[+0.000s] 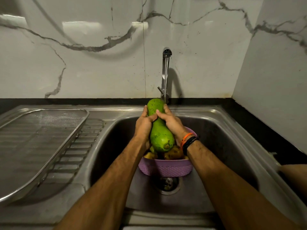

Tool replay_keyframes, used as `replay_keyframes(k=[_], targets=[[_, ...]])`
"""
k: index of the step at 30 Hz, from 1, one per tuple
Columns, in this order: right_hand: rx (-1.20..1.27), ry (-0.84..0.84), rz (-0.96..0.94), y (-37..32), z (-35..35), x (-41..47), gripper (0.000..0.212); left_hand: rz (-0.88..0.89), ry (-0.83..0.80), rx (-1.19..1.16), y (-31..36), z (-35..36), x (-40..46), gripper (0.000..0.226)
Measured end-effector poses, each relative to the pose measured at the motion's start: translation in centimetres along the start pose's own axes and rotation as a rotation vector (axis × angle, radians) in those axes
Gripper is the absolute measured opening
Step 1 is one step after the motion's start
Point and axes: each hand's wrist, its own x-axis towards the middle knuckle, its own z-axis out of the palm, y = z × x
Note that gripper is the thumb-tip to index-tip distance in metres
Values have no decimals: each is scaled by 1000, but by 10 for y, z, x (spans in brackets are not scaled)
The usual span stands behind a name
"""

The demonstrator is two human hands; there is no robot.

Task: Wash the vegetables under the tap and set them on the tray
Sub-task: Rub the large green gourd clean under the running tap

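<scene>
Both our hands grip the long green bottle gourd [160, 128] around its narrow middle: our left hand [144, 125] wraps it from the left with the thumb across the front, and our right hand [171, 121] curls round it from the right, fingertips touching the running water. We hold the gourd nearly upright above the steel sink basin [224, 138], its rounded top just under the stream. Left of the basin, the ribbed steel draining board [79, 146] carries a large rectangular wire-mesh steel tray [38, 138] (nothing we can see lies on it). Behind the gourd rises the tall chrome tap [166, 70], water falling from its spout. Below our wrists, a lilac plastic basket [166, 168] sits in the basin over the round drain [167, 183], holding yellowish-brown vegetables [173, 153] that we cannot identify. Orange and black bands [188, 141] circle our right wrist.
</scene>
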Motion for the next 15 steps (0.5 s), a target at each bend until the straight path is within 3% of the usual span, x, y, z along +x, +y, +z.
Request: replay_keyframes(k=[5, 9, 12, 15], targets=[[126, 19, -18, -1, -6, 8, 59, 16, 15, -53, -2, 0, -1, 52], [222, 79, 20, -3, -10, 16, 74, -26, 95, -90, -10, 0, 2, 44], [194, 9, 48, -6, -7, 14, 44, -138, 21, -171, -12, 8, -9, 50], [170, -18, 91, -7, -8, 10, 29, -165, -35, -217, -13, 10, -9, 46]])
